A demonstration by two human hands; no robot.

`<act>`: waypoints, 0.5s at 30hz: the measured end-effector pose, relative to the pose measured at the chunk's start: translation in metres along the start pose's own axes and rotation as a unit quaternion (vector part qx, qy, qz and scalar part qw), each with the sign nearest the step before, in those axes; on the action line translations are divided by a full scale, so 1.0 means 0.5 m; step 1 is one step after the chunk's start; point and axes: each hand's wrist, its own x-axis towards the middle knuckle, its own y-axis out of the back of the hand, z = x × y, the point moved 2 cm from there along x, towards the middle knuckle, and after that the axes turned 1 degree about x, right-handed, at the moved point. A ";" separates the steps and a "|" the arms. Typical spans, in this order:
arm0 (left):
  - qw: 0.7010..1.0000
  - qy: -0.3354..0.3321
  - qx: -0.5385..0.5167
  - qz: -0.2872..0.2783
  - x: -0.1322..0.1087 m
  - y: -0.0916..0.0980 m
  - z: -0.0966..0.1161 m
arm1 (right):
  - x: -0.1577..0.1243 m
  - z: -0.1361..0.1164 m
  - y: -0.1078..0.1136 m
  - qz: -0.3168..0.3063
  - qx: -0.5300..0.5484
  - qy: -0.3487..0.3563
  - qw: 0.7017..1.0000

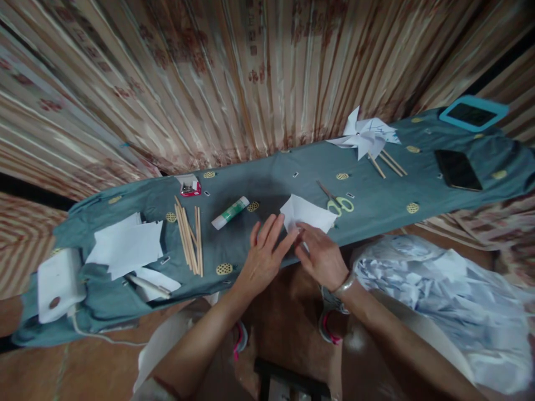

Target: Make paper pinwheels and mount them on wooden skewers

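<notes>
A white folded sheet of paper (pixel 307 214) lies near the front edge of a narrow table covered in blue-grey cloth (pixel 267 184). My left hand (pixel 263 256) rests flat on the cloth, fingers stretched out, its fingertips touching the sheet's left edge. My right hand (pixel 320 253) lies palm down on the sheet's near corner, fingers pressed on the paper. Green-handled scissors (pixel 338 201) lie just right of the sheet. A glue stick (pixel 229 213) lies to its left.
Several wooden sticks (pixel 190 239) and loose white sheets (pixel 127 245) lie at left, with a red stapler box (pixel 190 186). A paper pinwheel (pixel 365 136), a black phone (pixel 457 170) and a blue-cased tablet (pixel 472 114) lie at right. A bag of crumpled paper (pixel 443 295) stands below.
</notes>
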 end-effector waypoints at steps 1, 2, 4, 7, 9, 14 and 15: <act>1.000 -0.003 0.006 -0.014 0.002 -0.001 0.002 | -0.004 -0.012 -0.005 -0.013 0.002 0.011 1.000; 1.000 -0.003 0.009 -0.029 0.003 -0.001 0.001 | -0.008 -0.022 -0.008 -0.024 0.008 0.016 1.000; 0.998 0.011 0.004 -0.057 0.007 -0.001 -0.007 | -0.013 -0.034 -0.008 -0.047 0.030 0.018 0.998; 0.997 0.027 -0.015 -0.070 0.008 0.001 -0.026 | -0.019 -0.031 -0.003 -0.110 0.062 0.031 0.992; 0.998 0.029 -0.020 -0.059 0.006 0.004 -0.037 | -0.024 -0.018 -0.001 -0.151 0.053 0.047 0.986; 0.998 0.022 -0.034 -0.050 -0.010 0.010 -0.047 | -0.039 0.021 0.000 -0.194 0.000 0.059 0.979; 0.997 0.023 -0.037 -0.056 -0.015 0.010 -0.048 | -0.042 0.026 0.000 -0.195 0.001 0.056 0.979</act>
